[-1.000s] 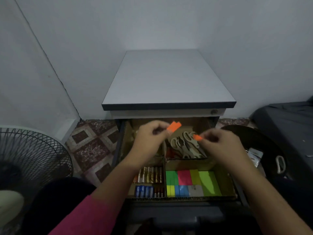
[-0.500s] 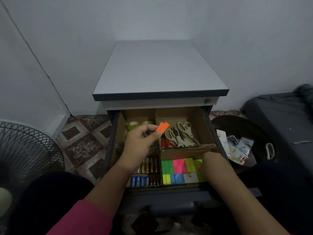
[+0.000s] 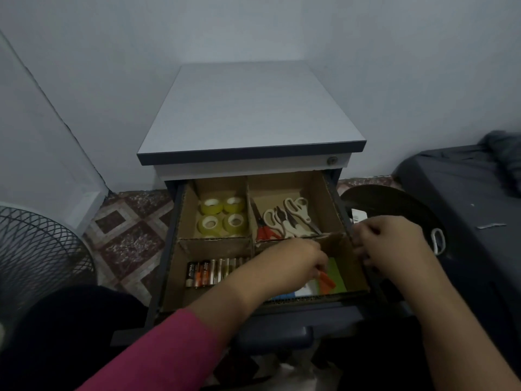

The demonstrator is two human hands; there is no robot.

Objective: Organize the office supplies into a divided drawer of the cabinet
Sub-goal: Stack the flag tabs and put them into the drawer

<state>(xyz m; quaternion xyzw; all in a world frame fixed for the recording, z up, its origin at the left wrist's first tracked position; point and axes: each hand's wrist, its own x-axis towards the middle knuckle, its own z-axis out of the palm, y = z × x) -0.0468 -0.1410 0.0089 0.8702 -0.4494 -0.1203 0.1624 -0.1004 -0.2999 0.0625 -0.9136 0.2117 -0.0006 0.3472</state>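
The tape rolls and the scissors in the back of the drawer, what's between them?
In the head view, one upright cardboard divider separates the tape rolls from the scissors; nothing else lies between them.

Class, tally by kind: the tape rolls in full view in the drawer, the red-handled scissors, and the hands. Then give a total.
Tape rolls: 4
Red-handled scissors: 1
Hands: 2, the left hand pinching orange notes and the right hand
Total: 7
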